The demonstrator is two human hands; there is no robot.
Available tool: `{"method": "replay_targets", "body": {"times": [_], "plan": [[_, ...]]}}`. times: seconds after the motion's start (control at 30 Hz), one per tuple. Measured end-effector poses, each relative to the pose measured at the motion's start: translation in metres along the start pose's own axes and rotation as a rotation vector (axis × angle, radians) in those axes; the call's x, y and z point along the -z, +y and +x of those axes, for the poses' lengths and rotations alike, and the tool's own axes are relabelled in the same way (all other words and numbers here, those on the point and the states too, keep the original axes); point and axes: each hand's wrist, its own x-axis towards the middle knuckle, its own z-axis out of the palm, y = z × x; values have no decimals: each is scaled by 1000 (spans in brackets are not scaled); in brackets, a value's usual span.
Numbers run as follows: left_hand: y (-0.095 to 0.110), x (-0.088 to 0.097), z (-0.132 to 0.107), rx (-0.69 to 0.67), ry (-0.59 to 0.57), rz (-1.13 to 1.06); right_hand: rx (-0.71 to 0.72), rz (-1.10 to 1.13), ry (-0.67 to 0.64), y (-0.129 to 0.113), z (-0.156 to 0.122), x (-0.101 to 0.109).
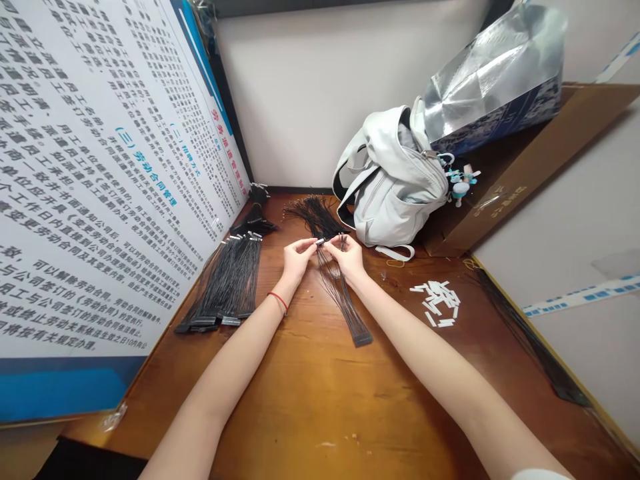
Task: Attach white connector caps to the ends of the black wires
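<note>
Left hand (299,257) grip pinched small white connector (321,243); right hand (349,257) grip held black wire harness (345,303), mid-surface (300,400), toward far edge. Likely step: wire insertion. Next move called for steady wire-to-connector alignment.

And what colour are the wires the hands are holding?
The wires are black; the head view, the only one here, shows them best.
</note>
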Motion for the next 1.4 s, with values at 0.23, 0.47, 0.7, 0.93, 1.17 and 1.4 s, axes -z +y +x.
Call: {"method": "replay_targets", "body": {"times": [0.23, 0.47, 0.7, 0.93, 1.17, 1.4], "plan": [[1, 0, 0, -19, -2, -8, 30, -112, -35, 3, 1, 0], [0, 1, 0, -36, -15, 7, 28, -114, -27, 4, 1, -1], [0, 0, -1, -45, -28, 15, 51, -127, -6, 4, 1, -2], [3, 0, -3, -43, -91, 61, 32, -107, 9, 4, 1, -2], [3, -1, -3, -7, -103, 63, 4, -107, 3, 6, 1, 0], [0, 2, 0, -5, -28, 56, 49, -151, -66, -6, -14, 2]]}}
